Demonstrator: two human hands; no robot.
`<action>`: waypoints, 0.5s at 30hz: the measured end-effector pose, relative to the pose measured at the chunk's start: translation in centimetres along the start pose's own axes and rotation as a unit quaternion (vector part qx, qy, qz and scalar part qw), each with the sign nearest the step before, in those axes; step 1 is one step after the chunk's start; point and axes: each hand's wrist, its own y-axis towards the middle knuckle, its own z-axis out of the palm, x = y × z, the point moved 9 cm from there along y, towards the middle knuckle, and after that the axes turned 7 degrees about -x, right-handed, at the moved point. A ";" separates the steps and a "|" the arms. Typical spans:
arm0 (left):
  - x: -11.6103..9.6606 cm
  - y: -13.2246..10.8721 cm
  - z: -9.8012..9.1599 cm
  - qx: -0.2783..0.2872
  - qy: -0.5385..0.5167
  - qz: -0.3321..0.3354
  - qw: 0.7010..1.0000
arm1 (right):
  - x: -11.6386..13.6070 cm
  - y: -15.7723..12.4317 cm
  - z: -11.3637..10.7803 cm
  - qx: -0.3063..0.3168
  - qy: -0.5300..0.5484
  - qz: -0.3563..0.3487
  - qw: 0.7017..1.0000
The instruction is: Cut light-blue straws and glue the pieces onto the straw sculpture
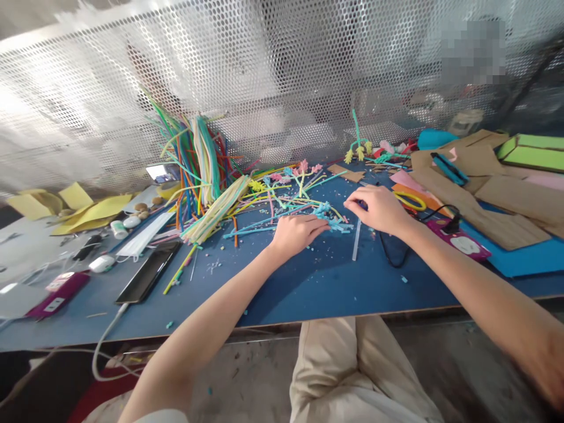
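Observation:
My left hand (pixel 299 236) is closed on a light blue pipe-cleaner piece (pixel 335 224) with fuzzy, branching ends, low over the blue tabletop. Its thumb side is partly hidden from view. Just to the right, my right hand (pixel 378 210) has its fingers curled together around something dark that they mostly cover. A clear glue stick (pixel 356 242) juts out below those fingers toward me. Beside the right wrist, a black cord (pixel 393 262) loops across the table. Behind both hands lie small pipe-cleaner flowers (pixel 303 169) in pink, blue and yellow.
A tall bundle of coloured pipe cleaners (pixel 207 158) stands at the back left. A phone (pixel 148 273) and a face mask (pixel 145 236) lie left. To the right are a purple power strip (pixel 465 242) and cardboard pieces (pixel 480 205). A perforated metal screen (pixel 282 76) rises behind.

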 end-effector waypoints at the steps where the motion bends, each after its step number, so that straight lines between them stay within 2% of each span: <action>1: 0.3 0.0 -0.1 -0.007 -0.003 -0.007 1.000 | -1.3 -0.1 -0.2 0.008 -0.041 0.023 0.999; 4: 1.0 -0.1 -0.2 -0.021 -0.010 -0.027 0.999 | -5.4 -0.8 -0.7 0.041 -0.178 0.090 0.979; 6: 1.4 -0.1 -0.3 -0.025 -0.009 -0.037 0.999 | -7.9 -1.6 -0.4 0.099 -0.246 0.126 0.956; 8: 1.6 -0.1 -0.3 -0.027 -0.009 -0.042 0.999 | -9.7 -2.4 0.2 0.164 -0.267 0.156 0.937; 11: 1.7 -0.1 -0.3 -0.028 -0.011 -0.046 0.998 | -10.8 -3.0 0.7 0.212 -0.267 0.185 0.922; 15: 1.9 -0.1 -0.3 -0.028 -0.013 -0.056 0.998 | -10.0 -2.5 1.1 0.204 -0.268 0.163 0.927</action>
